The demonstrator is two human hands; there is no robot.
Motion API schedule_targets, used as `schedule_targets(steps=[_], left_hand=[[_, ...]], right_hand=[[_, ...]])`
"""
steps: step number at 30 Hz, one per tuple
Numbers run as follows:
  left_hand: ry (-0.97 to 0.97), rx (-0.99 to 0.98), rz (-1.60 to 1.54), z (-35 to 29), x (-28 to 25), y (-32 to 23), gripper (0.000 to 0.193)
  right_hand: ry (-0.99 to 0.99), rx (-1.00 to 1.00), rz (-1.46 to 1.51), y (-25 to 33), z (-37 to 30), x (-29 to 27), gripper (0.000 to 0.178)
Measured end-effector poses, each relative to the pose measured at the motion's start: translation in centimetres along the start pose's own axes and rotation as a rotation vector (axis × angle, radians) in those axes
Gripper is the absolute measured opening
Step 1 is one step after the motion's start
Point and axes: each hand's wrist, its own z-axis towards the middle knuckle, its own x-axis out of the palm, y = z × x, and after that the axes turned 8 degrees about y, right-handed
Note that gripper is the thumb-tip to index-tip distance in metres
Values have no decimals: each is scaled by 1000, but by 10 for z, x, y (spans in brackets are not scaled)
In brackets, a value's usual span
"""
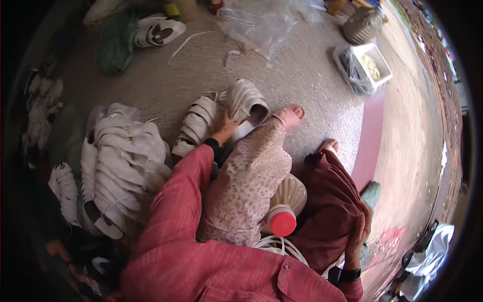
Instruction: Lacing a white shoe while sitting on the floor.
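Take the white strapped sandal (246,103) under your left hand (225,130) as the landmark. Beyond it, toward the top of the view, the speckled concrete floor (302,85) lies open up to a crumpled clear plastic sheet (261,20). To the sandal's right the floor runs free to a white tray in a plastic bag (370,65) and a woven basket (363,25), both well apart from it. Just left of the sandal lies a second white sandal (196,126), almost touching it. Further left a heap of white sandals (121,166) crowds that side and leaves little room. Up and left of the landmark, another pair of sandals (156,32) sits beside a green bag (115,45).

You are seated on the floor outdoors. Your leg in patterned trousers (246,181) stretches toward the sandal, and your foot in a pink slipper (289,116) rests just right of it.

Your left arm, in a red sleeve, reaches forward, with the fingers laid against the sandal's near edge. Whether they grasp it or only touch it, I cannot tell. Your right hand (358,239) is well below and right of the sandal, resting on a dark red cloth (329,206) with the fingers curled loosely around nothing. Between your knees stands a pale bottle with a red cap (282,220).
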Motion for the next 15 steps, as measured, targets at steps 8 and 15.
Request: schedule_targets(steps=[8, 15], left_hand=[[-304, -22, 715, 5, 7, 31, 85], [201, -573, 534, 21, -24, 57, 70]], right_hand=[[-8, 16, 125, -20, 20, 4, 42], [-26, 7, 117, -20, 10, 0, 39]])
